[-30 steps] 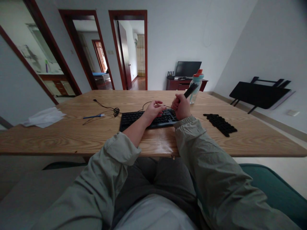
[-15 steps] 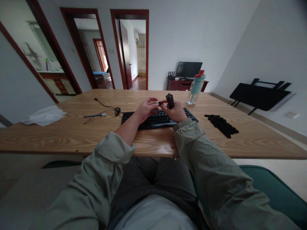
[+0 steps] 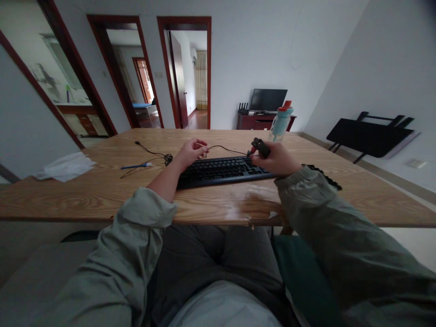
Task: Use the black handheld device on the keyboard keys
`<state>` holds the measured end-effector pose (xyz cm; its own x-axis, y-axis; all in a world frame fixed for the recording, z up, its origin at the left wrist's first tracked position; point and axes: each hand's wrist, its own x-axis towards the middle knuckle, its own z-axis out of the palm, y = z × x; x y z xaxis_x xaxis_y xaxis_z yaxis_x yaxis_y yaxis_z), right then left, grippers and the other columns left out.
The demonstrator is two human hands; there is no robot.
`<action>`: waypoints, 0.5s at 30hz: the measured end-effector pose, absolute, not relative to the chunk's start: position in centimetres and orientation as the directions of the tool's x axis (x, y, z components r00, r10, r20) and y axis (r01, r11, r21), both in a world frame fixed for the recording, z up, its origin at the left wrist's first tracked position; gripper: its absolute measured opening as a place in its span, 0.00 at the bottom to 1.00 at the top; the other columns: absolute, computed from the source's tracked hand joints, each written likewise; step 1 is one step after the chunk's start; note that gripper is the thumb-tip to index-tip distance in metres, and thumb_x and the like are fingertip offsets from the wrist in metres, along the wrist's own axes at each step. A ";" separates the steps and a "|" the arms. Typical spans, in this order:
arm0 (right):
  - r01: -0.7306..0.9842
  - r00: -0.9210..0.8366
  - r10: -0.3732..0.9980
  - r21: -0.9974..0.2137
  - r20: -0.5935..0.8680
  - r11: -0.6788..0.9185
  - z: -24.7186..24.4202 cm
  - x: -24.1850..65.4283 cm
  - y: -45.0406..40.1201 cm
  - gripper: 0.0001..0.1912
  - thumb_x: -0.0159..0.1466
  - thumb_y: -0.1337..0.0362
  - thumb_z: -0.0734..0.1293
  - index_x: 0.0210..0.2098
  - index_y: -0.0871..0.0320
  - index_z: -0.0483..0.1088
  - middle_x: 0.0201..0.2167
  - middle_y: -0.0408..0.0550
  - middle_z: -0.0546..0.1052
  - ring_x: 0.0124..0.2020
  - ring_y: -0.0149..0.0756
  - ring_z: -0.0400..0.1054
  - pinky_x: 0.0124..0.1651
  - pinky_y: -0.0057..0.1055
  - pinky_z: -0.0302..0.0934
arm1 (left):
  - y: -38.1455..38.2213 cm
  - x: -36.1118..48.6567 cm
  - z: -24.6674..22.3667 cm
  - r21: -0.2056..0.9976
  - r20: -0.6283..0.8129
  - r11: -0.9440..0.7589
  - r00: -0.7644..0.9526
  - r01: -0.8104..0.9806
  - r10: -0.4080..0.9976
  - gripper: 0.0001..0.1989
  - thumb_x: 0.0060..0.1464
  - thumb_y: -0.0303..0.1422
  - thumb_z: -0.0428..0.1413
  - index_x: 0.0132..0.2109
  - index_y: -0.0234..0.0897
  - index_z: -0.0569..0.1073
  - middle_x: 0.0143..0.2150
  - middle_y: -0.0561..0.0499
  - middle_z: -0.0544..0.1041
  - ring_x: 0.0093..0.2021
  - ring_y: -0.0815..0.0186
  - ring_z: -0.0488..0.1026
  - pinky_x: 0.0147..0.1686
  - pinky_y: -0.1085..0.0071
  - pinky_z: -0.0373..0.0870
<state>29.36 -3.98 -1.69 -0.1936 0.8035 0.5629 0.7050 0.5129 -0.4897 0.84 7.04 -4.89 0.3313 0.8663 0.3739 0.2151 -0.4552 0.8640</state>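
My right hand [image 3: 277, 159] is closed around a stubby black object [image 3: 260, 147] whose exact kind I cannot make out. At its fingertips is the end of a thin black cable [image 3: 228, 148]. The cable runs left towards my left hand [image 3: 190, 152], whose fingers are loosely curled and apart above the left part of a black keyboard [image 3: 221, 170]. It passes by those fingertips; whether they touch it is unclear. The keyboard lies on the wooden table [image 3: 218, 200] beneath both hands. My right hand hovers over its right end and hides part of it.
A coiled black cord [image 3: 168, 158] and a blue brush-like stick [image 3: 136, 165] lie left of the keyboard, with white tissue [image 3: 66, 166] farther left. Small black pieces [image 3: 322, 172] are partly behind my right sleeve. A water bottle [image 3: 279, 122] stands beyond my right hand.
My hands have moved apart: the right one went right with the black object and the cable end, the left one went left. More of the keyboard shows between them.
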 end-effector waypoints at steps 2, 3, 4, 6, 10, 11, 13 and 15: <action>0.792 -0.207 0.867 -0.444 0.453 0.420 -0.4 33.1 -5.3 0.08 0.53 0.62 0.70 0.31 0.61 0.75 0.19 0.40 0.68 0.21 0.26 0.58 0.25 0.27 0.52 | 8.5 -1.8 -5.4 0.755 0.461 -0.521 0.242 0.398 0.854 0.13 0.49 0.36 0.59 0.40 0.34 0.72 0.34 0.48 0.76 0.33 0.66 0.70 0.35 0.70 0.67; 0.834 -0.202 0.903 -0.417 0.380 0.362 0.1 35.2 -6.0 0.07 0.53 0.64 0.71 0.30 0.61 0.75 0.19 0.42 0.69 0.21 0.26 0.58 0.25 0.28 0.52 | 9.2 -3.0 -5.7 0.693 0.486 -0.527 0.222 0.492 0.845 0.12 0.49 0.37 0.59 0.39 0.34 0.72 0.33 0.48 0.76 0.33 0.66 0.70 0.35 0.69 0.67; 0.873 -0.190 0.937 -0.387 0.292 0.297 0.5 37.4 -6.6 0.06 0.53 0.65 0.71 0.29 0.61 0.76 0.19 0.43 0.70 0.20 0.26 0.58 0.25 0.28 0.52 | 9.7 -4.1 -6.0 0.649 0.479 -0.512 0.222 0.562 0.849 0.12 0.48 0.37 0.59 0.38 0.34 0.73 0.33 0.49 0.75 0.32 0.65 0.70 0.34 0.69 0.66; 0.931 -0.087 0.990 -0.346 0.110 0.120 0.8 41.8 -7.7 0.04 0.53 0.66 0.72 0.28 0.61 0.77 0.18 0.46 0.71 0.18 0.25 0.58 0.24 0.30 0.52 | 10.5 -5.7 -6.5 0.629 0.438 -0.451 0.190 0.633 0.878 0.11 0.48 0.37 0.58 0.38 0.34 0.73 0.32 0.49 0.74 0.32 0.64 0.70 0.33 0.69 0.66; 0.945 0.067 0.992 -0.313 -0.110 -0.099 -0.9 49.8 -9.5 0.03 0.50 0.70 0.75 0.22 0.59 0.78 0.23 0.56 0.76 0.21 0.28 0.66 0.29 0.33 0.57 | 11.1 -6.4 -7.2 0.616 0.411 -0.395 0.149 0.682 0.899 0.12 0.48 0.38 0.57 0.38 0.35 0.74 0.32 0.49 0.75 0.32 0.63 0.70 0.34 0.68 0.67; 0.947 0.083 0.987 -0.296 -0.138 -0.121 -1.6 51.3 -9.9 0.03 0.49 0.70 0.75 0.21 0.59 0.78 0.23 0.57 0.76 0.20 0.28 0.65 0.29 0.34 0.56 | 11.2 -6.3 -7.3 0.610 0.411 -0.399 0.157 0.684 0.898 0.12 0.48 0.38 0.57 0.38 0.35 0.74 0.33 0.49 0.75 0.32 0.63 0.70 0.35 0.68 0.67; 0.947 0.128 0.973 -0.268 -0.193 -0.178 -3.1 53.3 -10.6 0.04 0.48 0.70 0.76 0.20 0.59 0.78 0.22 0.58 0.76 0.19 0.28 0.65 0.28 0.34 0.56 | 11.3 -5.9 -7.5 0.602 0.407 -0.414 0.184 0.683 0.895 0.12 0.47 0.38 0.57 0.38 0.35 0.74 0.33 0.49 0.76 0.33 0.63 0.71 0.35 0.68 0.67; 0.942 0.200 0.979 -0.267 -0.036 -0.202 -4.4 54.2 -11.0 0.07 0.43 0.71 0.78 0.16 0.59 0.76 0.19 0.57 0.75 0.18 0.29 0.63 0.26 0.34 0.55 | 11.3 -5.6 -7.7 0.602 0.400 -0.423 0.202 0.677 0.894 0.12 0.47 0.38 0.57 0.38 0.35 0.74 0.33 0.48 0.76 0.33 0.62 0.71 0.35 0.67 0.67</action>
